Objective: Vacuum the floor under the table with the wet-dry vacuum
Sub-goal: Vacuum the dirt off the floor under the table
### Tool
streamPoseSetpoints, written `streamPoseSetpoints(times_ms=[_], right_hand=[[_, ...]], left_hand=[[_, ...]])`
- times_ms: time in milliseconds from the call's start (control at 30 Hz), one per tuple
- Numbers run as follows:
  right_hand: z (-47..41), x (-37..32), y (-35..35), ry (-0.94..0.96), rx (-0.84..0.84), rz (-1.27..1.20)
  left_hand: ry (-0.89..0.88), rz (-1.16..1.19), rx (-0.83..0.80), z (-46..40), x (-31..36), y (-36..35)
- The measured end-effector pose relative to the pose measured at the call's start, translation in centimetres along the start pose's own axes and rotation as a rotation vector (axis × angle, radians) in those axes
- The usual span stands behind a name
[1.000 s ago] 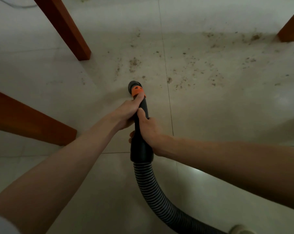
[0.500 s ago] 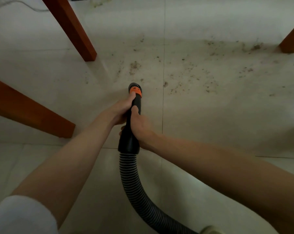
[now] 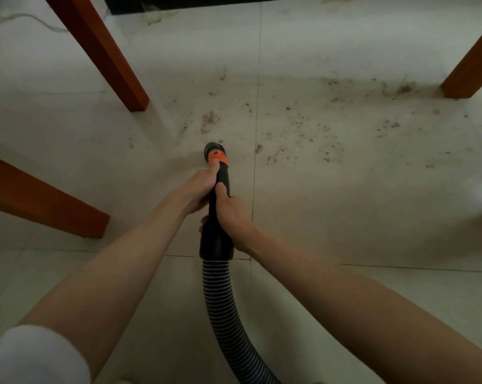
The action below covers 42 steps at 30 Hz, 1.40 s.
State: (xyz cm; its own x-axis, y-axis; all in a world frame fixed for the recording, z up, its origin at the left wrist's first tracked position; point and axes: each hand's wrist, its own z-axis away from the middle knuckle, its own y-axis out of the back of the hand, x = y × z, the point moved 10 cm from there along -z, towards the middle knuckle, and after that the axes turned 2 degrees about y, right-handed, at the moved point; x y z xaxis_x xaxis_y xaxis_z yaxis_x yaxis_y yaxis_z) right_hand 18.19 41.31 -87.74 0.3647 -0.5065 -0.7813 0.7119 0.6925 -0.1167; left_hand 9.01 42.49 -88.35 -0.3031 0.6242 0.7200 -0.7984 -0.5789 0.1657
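Note:
A black vacuum nozzle [image 3: 217, 236] with an orange collar [image 3: 218, 157] points away from me at the pale tiled floor [image 3: 358, 217]. My left hand [image 3: 199, 189] grips the nozzle just behind the collar, thumb on the orange part. My right hand [image 3: 232, 213] grips it lower down, near the wide cuff. A ribbed black hose [image 3: 223, 314] runs from the cuff toward the bottom edge. The nozzle's open tip [image 3: 213, 148] sits at the near edge of scattered brown dirt [image 3: 298, 126].
Orange-brown wooden table legs stand at upper left [image 3: 104, 56], left [image 3: 40, 198] and upper right [image 3: 472, 70]. Dirt spreads across the tiles from the middle to the upper-right leg. A thin cable [image 3: 26, 19] lies at the top left.
The nozzle and both hands have pushed forward and a little right, toward the dirt. The view has tilted up, showing more floor behind the legs.

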Motion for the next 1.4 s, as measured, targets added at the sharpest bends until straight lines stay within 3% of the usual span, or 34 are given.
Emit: streamPoseSetpoints(times_ms=[433,833,1067,1400], right_hand=[[-3.8,-1.6,-2.1,0.047,-0.066,0.023],[-2.4,-0.6,0.0,0.056,0.061,0.001],[-1.9,-1.2,0.7,0.077,0.061,0.014],[0.3,1.2,1.3,0.02,0.105,-0.174]], left_hand=[[-0.007,-0.043,0.105,-3.0,1.5,3.1],[-0.029,-0.069,-0.008,-2.1,1.3,0.2],[-0.036,-0.077,0.003,-1.9,1.5,-0.4],[-0.047,-0.12,-0.071,-0.2,-0.1,-2.2]])
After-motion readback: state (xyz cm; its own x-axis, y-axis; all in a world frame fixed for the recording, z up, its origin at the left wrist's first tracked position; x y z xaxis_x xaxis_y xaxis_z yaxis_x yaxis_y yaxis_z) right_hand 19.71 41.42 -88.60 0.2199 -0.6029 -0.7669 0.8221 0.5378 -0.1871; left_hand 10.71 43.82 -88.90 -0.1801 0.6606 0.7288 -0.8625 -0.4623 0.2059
